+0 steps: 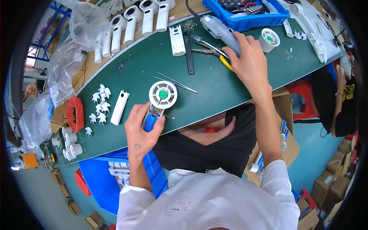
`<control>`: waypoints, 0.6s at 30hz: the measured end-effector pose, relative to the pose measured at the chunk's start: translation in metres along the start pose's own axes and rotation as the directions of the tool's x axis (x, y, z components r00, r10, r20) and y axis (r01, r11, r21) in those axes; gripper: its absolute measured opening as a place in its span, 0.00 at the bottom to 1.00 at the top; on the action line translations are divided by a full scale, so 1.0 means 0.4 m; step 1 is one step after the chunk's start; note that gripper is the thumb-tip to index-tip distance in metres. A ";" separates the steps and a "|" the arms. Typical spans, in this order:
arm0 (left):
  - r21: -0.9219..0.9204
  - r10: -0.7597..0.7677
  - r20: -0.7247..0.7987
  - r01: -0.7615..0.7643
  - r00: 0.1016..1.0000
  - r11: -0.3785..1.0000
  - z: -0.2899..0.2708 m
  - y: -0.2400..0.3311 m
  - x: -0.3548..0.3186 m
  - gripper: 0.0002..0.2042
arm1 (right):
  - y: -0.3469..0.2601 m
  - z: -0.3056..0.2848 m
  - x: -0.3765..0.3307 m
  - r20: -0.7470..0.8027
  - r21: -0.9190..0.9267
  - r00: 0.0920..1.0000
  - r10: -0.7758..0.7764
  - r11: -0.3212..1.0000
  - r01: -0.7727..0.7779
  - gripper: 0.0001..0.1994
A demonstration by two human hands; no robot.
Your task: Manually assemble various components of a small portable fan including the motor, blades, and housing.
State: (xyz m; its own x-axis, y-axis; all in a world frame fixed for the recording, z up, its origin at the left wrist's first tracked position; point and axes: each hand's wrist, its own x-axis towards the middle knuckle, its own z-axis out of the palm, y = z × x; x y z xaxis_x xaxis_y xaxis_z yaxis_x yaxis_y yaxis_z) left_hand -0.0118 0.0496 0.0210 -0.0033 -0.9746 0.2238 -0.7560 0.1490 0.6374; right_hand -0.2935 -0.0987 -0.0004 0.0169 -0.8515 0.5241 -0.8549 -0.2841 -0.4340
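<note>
My left hand is closed round a small fan assembly: a round white spoked fan housing with a green centre, a circuit board and a blue battery, thin wires trailing. My right hand is wrapped round a grey corded power tool, lying slantwise over the table's far side. Yellow-handled pliers and a slim metal tool lie beside that hand. Tweezers rest just beyond the fan housing. A white half-shell lies left of my left hand, close to several small white fan blades.
Several white fan casings line the far edge. A blue tool bin stands beyond the power tool, near another fan housing. A white shell, black strip, red basket and plastic bags lie around. Another person sits at right.
</note>
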 end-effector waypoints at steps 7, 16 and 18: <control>0.086 0.131 0.127 -0.143 0.983 0.986 -0.026 -0.058 0.063 0.20 | -0.014 0.012 -0.002 -0.075 -0.039 0.997 -0.027 0.999 0.024 0.17; 0.011 0.196 0.304 -0.210 0.932 0.978 -0.040 -0.093 0.117 0.21 | -0.087 0.059 -0.024 -0.106 0.089 0.982 -0.159 0.982 0.169 0.10; -0.034 0.203 0.280 -0.201 0.938 0.979 -0.029 -0.102 0.115 0.21 | -0.093 0.078 -0.007 -0.006 0.039 0.982 -0.191 0.981 0.191 0.10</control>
State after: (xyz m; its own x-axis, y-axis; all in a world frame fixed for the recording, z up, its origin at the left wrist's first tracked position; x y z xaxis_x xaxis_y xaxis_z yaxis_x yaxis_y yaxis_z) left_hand 0.0265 0.0005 0.0138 -0.3397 -0.9312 0.1325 -0.7172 0.3476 0.6040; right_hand -0.2454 -0.0995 -0.0084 0.1765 -0.7789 0.6018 -0.8150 -0.4585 -0.3543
